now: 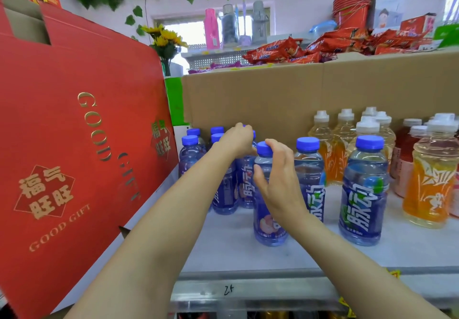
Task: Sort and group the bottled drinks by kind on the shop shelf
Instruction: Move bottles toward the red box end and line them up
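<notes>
Right hand (275, 179) grips near blue-capped bottle (269, 194) on shelf (248, 251) | left hand (237, 141) reaches far blue cluster (198, 149), grip hidden (cannot tell) | risk: crossed forearms could topple neighbouring bottles

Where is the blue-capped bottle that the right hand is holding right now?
In the head view it stands mid-shelf: the blue-capped clear plastic bottle, gripped by the right hand, sits in front of the blue-bottle cluster and left of two matching bottles.

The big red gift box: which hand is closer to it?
Left. The left hand reaches over the back blue-capped bottles beside the red gift box; the right hand holds a bottle farther right.
</notes>
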A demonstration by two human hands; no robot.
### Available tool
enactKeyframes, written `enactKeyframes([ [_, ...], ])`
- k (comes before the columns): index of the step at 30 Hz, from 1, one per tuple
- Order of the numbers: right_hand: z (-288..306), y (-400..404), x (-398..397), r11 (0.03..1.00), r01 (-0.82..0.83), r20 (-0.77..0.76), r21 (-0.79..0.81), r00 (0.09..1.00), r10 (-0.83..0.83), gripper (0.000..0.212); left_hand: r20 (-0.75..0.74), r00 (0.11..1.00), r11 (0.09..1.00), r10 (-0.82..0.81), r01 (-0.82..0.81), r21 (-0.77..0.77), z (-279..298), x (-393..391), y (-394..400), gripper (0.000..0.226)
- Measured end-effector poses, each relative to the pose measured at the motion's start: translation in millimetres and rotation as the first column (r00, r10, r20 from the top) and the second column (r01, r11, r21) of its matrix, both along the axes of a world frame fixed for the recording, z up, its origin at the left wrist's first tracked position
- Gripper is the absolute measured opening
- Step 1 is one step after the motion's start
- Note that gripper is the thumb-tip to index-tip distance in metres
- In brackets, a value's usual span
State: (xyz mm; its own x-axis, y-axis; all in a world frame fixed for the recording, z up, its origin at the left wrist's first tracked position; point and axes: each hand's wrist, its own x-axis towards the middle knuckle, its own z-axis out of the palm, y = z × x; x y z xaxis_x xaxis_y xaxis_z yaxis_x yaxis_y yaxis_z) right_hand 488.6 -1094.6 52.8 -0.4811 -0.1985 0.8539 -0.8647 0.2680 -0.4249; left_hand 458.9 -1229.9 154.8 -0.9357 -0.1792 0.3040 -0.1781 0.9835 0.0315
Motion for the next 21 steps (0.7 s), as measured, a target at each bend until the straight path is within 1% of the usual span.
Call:
enactKeyframes([
  [1,-0.6,1.5,0.5,1.0,-0.003,0.002,0.022,1.0,0.003,0.058,-0.028,0.999,0.999,-0.018,0.019,0.031,-2.3,1.7,1.3,0.035],
  [2,-1.8,3.9,1.3,0.999,-0.009,0.007,0.049,1.0,0.009,0.06,-0.089,0.995,0.996,-0.05,0.056,0.075,-6.7,5.5,3.0,0.042],
  [3,-3.9,7.7,2.6,0.997,-0.02,0.013,0.076,1.0,0.019,0.061,-0.196,0.977,0.982,-0.082,0.113,0.152,-12.8,13.5,7.5,0.047],
  [4,-6.8,13.3,3.3,0.995,-0.019,-0.006,0.098,1.0,0.02,0.061,-0.347,0.934,0.945,-0.085,0.187,0.27,-22.3,23.9,14.2,0.047],
  [5,-9.8,20.5,4.4,0.995,0.004,-0.065,0.102,0.998,0.002,0.058,-0.51,0.859,0.879,-0.044,0.276,0.388,-33.3,36.7,24.1,0.044],
  [6,-12.9,28.7,5.2,0.995,0.046,-0.158,0.089,0.987,-0.032,0.055,-0.632,0.774,0.792,0.042,0.36,0.493,-47.6,49.2,35.6,0.041],
  [7,-16.8,37.6,5.0,0.994,0.091,-0.257,0.062,0.964,-0.072,0.052,-0.695,0.707,0.689,0.129,0.441,0.576,-63.7,61.5,48.8,0.039],
  [8,-21.0,46.1,3.5,0.991,0.13,-0.332,0.024,0.936,-0.115,0.05,-0.714,0.672,0.583,0.195,0.505,0.636,-81.4,72.6,62.1,0.039],
  [9,-25.4,54.2,1.2,0.986,0.163,-0.371,-0.016,0.915,-0.158,0.049,-0.715,0.661,0.495,0.229,0.553,0.67,-99.1,80.1,73.7,0.044],
  [10,-30.0,60.8,-1.4,0.98,0.193,-0.374,-0.052,0.906,-0.198,0.049,-0.71,0.665,0.464,0.232,0.565,0.682,-115.1,83.4,82.9,0.058],
  [11,-34.9,65.9,-3.8,0.972,0.221,-0.348,-0.079,0.908,-0.234,0.05,-0.699,0.682,0.488,0.213,0.546,0.681,-129.7,83.1,89.6,0.076],
  [12,-40.7,69.1,-6.4,0.965,0.247,-0.3,-0.09,0.917,-0.263,0.053,-0.672,0.715,0.538,0.193,0.496,0.682,-142.4,79.3,92.3,0.092],
  [13,-46.3,71.3,-8.5,0.96,0.266,-0.239,-0.087,0.93,-0.28,0.056,-0.647,0.742,0.58,0.175,0.453,0.677,-151.0,75.2,93.9,0.103],
  [14,-51.7,72.2,-10.8,0.957,0.279,-0.165,-0.078,0.943,-0.288,0.061,-0.627,0.762,0.601,0.163,0.427,0.675,-156.2,71.2,93.3,0.107],
  [17,-62.8,71.3,-13.9,0.964,0.261,0.058,-0.058,0.964,-0.258,0.081,-0.628,0.764,0.6,0.148,0.436,0.671,-161.7,73.3,87.3,0.107],
  [19,-64.0,68.6,-13.5,0.979,0.194,0.197,-0.07,0.964,-0.177,0.096,-0.636,0.752,0.592,0.172,0.437,0.677,-163.3,83.9,77.4,0.106],
  [21,-61.3,62.3,-14.0,0.985,0.137,0.313,-0.1,0.944,-0.1,0.103,-0.638,0.738,0.575,0.218,0.431,0.695,-164.0,98.5,62.1,0.103],
])
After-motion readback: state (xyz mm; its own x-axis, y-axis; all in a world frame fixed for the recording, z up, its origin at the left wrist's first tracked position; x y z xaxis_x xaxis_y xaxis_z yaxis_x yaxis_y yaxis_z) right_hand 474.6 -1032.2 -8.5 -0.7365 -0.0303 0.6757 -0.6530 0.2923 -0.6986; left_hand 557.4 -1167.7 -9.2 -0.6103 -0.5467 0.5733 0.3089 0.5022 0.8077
